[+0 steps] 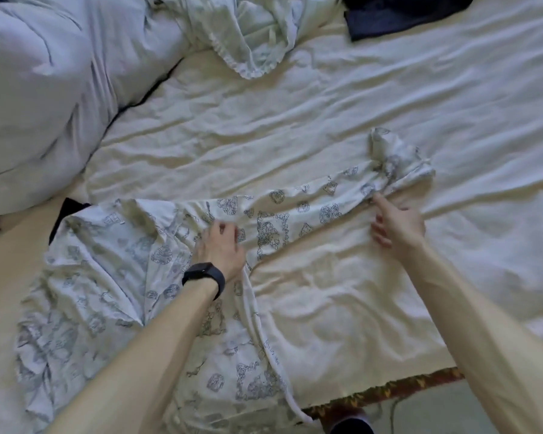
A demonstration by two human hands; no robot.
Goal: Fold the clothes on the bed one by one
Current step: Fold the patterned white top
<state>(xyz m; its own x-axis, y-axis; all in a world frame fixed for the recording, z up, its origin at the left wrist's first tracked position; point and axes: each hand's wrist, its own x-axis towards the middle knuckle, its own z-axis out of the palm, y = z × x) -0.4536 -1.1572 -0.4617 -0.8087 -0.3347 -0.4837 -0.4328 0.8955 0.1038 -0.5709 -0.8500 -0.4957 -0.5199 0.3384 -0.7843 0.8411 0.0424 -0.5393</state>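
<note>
A white garment with a blue-grey print (pixel 113 277) lies spread over the near left of the bed, one long part reaching right to a bunched end (pixel 392 158). My left hand (pixel 220 245), with a dark watch on its wrist, rests on the cloth near the garment's middle with fingers curled into the fabric. My right hand (pixel 395 223) pinches the cloth just below the bunched end, the forefinger stretched along a fold. A pale green garment (pixel 251 36) lies crumpled at the far middle. A dark blue garment (pixel 395 14) sits at the far right.
The wrinkled cream bed sheet (pixel 326 98) covers the bed. A bulky pale duvet (pixel 44 89) is heaped at the left. The bed's near edge with a patterned border (pixel 398 389) runs at the lower right, floor beyond it. A dark item (pixel 71 211) peeks out under the printed garment.
</note>
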